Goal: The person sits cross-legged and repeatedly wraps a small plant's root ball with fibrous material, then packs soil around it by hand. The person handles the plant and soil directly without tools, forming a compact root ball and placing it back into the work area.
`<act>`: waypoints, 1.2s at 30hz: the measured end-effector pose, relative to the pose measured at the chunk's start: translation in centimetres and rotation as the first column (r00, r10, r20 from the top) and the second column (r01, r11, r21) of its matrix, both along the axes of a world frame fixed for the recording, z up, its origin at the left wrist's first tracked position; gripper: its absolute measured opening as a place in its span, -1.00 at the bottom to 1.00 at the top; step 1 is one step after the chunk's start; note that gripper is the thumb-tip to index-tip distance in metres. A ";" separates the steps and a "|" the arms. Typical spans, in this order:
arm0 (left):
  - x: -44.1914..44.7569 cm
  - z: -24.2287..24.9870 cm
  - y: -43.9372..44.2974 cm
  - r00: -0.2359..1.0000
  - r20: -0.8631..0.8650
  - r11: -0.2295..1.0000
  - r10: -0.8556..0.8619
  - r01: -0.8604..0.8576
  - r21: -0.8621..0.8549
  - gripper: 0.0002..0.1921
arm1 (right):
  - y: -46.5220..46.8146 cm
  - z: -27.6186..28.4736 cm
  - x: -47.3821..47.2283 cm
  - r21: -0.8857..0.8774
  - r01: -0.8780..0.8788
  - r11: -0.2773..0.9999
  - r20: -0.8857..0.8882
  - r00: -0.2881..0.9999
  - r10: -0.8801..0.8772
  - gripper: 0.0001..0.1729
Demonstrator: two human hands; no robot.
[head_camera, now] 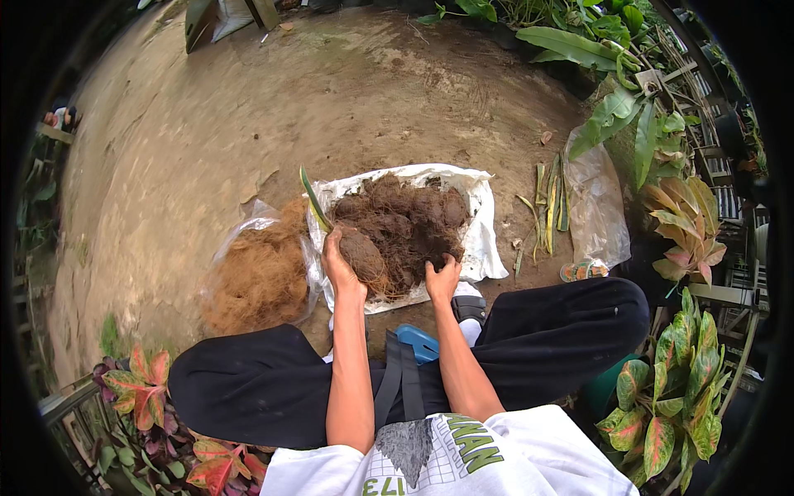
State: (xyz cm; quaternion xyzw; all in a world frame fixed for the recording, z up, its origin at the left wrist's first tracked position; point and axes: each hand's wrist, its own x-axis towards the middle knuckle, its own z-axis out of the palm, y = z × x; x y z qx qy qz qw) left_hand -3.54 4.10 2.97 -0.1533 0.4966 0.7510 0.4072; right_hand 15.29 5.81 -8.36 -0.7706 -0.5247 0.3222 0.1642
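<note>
In my left hand (342, 263) is a brown ball of fibre and soil (362, 254), held over the left part of a white sack (489, 248). A long green leaf with a pale yellow edge (315, 201) stands up from beside the ball's upper end. Several more dark brown fibre balls (397, 204) lie packed together on the sack. My right hand (443, 279) is at the near right edge of this pile, with the fingertips against the dark fibre and partly hidden; whether they grip any is unclear.
Left of the sack, loose tan coconut fibre (257, 279) spills from a clear plastic bag. Cut variegated leaves (549, 204), a clear plastic bag (597, 204) and a printed container (584, 270) lie on the right. Potted plants (670, 384) border the ground. A person (61, 118) is far left.
</note>
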 end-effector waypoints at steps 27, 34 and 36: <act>2.0 -1.5 -0.8 0.955 0.193 0.973 -0.226 0.229 0.006 -0.51 | 4.1 6.8 0.4 -0.448 -0.078 0.890 -0.805 0.467 -0.364 -0.62; 2.5 -0.4 -1.3 0.932 -0.112 0.910 -0.344 0.302 -0.282 -0.22 | 4.6 7.9 0.6 -0.206 -0.203 0.957 -0.904 0.414 -0.106 -0.62; 2.9 -0.1 -1.2 0.898 -0.198 0.864 -0.394 0.289 -0.412 -0.14 | 4.8 9.0 0.6 -0.183 -0.249 0.951 -0.935 0.343 -0.090 -0.61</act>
